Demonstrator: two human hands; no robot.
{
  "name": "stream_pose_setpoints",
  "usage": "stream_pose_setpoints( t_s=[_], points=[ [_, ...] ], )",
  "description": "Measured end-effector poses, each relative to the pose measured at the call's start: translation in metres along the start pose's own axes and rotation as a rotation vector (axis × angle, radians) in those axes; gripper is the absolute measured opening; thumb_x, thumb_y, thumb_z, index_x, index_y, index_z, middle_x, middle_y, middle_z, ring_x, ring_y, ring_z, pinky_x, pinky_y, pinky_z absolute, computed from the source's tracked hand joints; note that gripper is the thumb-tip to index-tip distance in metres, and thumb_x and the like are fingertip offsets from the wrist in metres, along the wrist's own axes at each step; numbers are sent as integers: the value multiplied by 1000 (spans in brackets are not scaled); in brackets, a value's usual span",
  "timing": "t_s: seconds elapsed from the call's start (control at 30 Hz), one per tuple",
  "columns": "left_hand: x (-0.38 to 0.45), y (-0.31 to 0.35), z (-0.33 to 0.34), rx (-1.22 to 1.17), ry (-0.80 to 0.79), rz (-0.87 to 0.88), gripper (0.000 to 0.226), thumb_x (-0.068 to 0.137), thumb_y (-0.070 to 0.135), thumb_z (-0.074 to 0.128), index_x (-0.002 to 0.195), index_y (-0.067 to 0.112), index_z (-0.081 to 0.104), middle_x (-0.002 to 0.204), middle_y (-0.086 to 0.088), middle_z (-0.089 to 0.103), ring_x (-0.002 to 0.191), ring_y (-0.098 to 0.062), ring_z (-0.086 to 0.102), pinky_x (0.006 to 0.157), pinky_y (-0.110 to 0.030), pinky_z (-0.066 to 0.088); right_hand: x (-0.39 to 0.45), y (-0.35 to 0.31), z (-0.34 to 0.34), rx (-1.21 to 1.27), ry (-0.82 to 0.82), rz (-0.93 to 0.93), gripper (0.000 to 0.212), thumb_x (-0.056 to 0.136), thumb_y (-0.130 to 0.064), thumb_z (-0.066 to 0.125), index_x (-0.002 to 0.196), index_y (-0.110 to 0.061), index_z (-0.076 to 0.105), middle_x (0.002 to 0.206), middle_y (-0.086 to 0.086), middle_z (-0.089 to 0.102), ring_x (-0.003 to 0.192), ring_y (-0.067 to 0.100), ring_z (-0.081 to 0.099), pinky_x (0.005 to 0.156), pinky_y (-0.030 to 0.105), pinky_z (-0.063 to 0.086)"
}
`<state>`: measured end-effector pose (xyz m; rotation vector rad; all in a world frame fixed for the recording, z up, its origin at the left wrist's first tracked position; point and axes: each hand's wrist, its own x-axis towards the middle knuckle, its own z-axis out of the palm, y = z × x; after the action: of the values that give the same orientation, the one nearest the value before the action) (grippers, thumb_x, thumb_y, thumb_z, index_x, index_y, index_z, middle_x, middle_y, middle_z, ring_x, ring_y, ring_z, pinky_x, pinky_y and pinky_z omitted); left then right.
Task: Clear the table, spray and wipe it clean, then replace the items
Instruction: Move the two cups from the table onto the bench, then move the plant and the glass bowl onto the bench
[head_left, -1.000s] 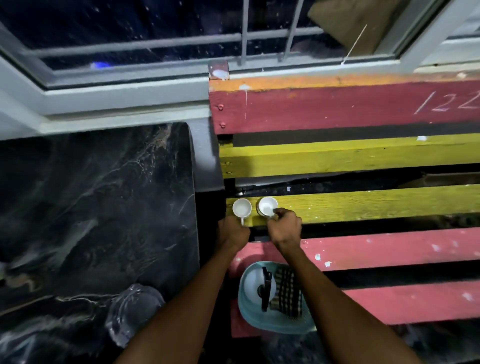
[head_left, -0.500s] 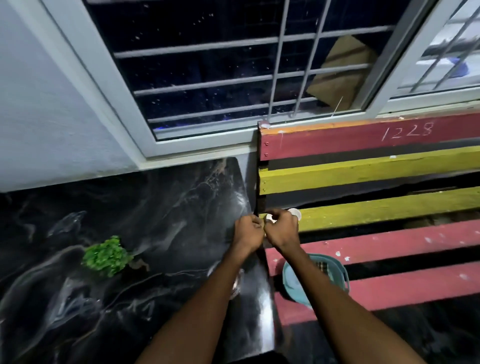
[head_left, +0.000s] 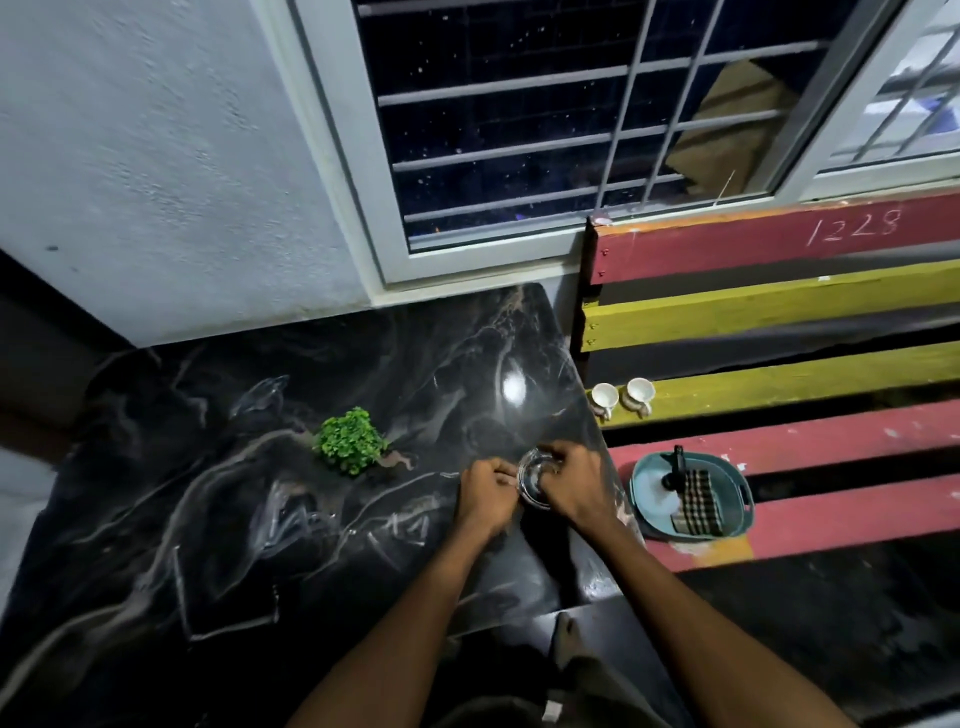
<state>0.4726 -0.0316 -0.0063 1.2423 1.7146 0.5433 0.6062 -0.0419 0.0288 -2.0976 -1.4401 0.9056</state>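
A clear glass bowl (head_left: 531, 475) sits near the right edge of the black marble table (head_left: 260, 519). My left hand (head_left: 485, 499) grips its left rim and my right hand (head_left: 574, 491) grips its right side. A small green plant (head_left: 348, 440) stands on the table to the left of my hands. Two white cups (head_left: 623, 397) rest on a yellow slat of the bench (head_left: 805, 384). A teal basket (head_left: 691, 500) holding a dark checked cloth and a black item lies on a red slat.
The red and yellow slatted bench stands right against the table's right edge, with gaps between slats. A barred window (head_left: 545, 130) and a grey wall (head_left: 156, 156) close off the far side. A dark seat edge shows at far left.
Both hands left the two cups on the bench and moved down-left to the table, where they now hold the glass bowl. The view swung left and up.
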Motion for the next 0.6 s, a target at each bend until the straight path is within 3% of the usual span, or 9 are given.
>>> stream_pose_setpoints(
  t_s=[0.1,0.2,0.27,0.37,0.47,0.6],
  points=[
    [-10,-20,-4,-12,15,-50,28,84,-6,51,88,2,77,91,-19,79,82,-26,71,77,-33,57,-14,5,10,-26,16,-60,25,74,-6,68,95,-12,80,97,9,80,90,28,73,74,15,43],
    [-16,-35,-8,-5,34,-86,26,86,-5,52,94,0,77,96,-18,79,94,-33,74,84,-37,59,-19,11,13,-25,48,-110,32,72,-2,68,101,-9,81,104,12,79,96,29,72,80,5,34],
    [-19,-41,-11,-6,50,-99,26,86,-5,52,96,0,76,99,-17,79,98,-33,74,87,-38,60,-17,16,15,-54,35,-141,35,72,-2,65,104,-6,79,108,17,77,100,34,71,84,11,39],
    [-19,-47,-17,9,75,-104,29,87,-4,51,100,3,76,104,-15,79,99,-31,73,89,-36,60,-8,23,22,-121,-72,-115,40,77,4,62,113,-6,76,122,18,72,114,38,66,101,31,47],
    [-18,-49,-24,-9,86,-113,33,86,-6,48,101,3,76,101,-18,78,97,-34,73,89,-39,60,-1,27,30,-212,-169,-93,45,77,-3,62,120,-12,73,134,14,64,123,35,60,107,37,49],
    [-13,-50,-35,-36,157,-134,33,86,-8,47,103,-1,75,102,-19,78,97,-34,72,88,-39,59,7,23,37,-235,-178,-105,46,76,-10,63,121,-15,73,130,11,64,122,32,58,105,39,49]
  ],
)
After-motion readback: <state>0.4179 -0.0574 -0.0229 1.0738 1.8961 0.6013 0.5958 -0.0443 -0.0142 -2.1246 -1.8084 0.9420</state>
